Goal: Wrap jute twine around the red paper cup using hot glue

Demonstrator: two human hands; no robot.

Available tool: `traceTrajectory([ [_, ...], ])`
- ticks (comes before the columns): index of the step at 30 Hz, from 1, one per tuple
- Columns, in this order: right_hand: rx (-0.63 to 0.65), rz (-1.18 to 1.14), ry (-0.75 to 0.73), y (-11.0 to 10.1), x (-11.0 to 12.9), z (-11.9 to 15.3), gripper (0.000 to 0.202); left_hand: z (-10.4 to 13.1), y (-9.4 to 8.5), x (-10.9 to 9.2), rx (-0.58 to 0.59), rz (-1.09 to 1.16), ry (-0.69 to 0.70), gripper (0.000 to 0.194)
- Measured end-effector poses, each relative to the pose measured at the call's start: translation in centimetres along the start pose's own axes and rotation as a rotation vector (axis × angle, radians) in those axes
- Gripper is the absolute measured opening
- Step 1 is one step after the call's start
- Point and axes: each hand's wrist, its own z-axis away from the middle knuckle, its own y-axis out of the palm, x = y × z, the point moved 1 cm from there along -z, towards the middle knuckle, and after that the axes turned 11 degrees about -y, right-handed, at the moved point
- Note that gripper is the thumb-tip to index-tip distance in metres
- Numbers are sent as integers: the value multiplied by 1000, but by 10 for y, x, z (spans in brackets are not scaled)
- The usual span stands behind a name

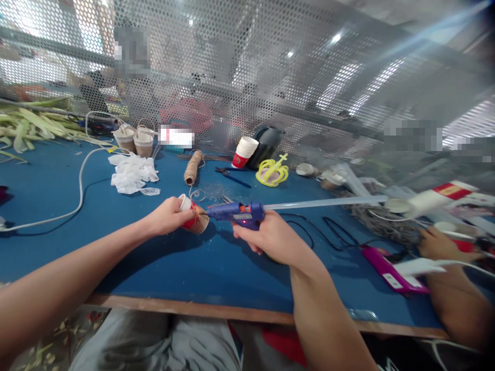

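Observation:
Tilted on its side above the blue table, a red and white paper cup (187,222) is gripped by my left hand (169,216). Brown twine (200,223) wraps the cup's bottom end. My right hand (266,234) is closed round the handle of a blue hot glue gun (235,213), whose small red light is on. The gun's nozzle is at the twine-covered part of the cup; whether it touches is too small to tell. A long clear glue stick (325,203) sticks out of the gun's back. Beyond the cup lies a roll of twine (192,169).
White gloves (133,172), twine-wrapped cups (144,141), pliers (234,176), stacked paper cups (245,152) and a yellow crown-shaped piece (273,171) stand along the back by a perforated metal screen (216,77). At right are a purple power strip (394,273) and another person's hand (441,245).

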Motion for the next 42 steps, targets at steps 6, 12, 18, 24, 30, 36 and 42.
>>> traceTrajectory([
  [6,-29,-29,6,1,0,-2,18,1,0,0,-17,15,-17,29],
  [12,-28,-27,-12,3,-1,-4,18,-1,0,1,-8,49,-24,27],
  [18,7,25,-18,2,1,-1,20,-3,-1,2,-24,131,-63,26],
  [24,13,57,-37,4,0,1,19,-4,0,3,-25,169,-82,24],
  [30,-19,32,-38,4,-1,-3,19,-5,-1,4,-45,160,-54,25],
  [36,-78,-54,-52,1,-2,-8,19,-2,-2,6,-43,98,68,28],
  [42,-82,-132,-77,0,-8,-10,18,0,-3,7,-27,79,161,28],
])
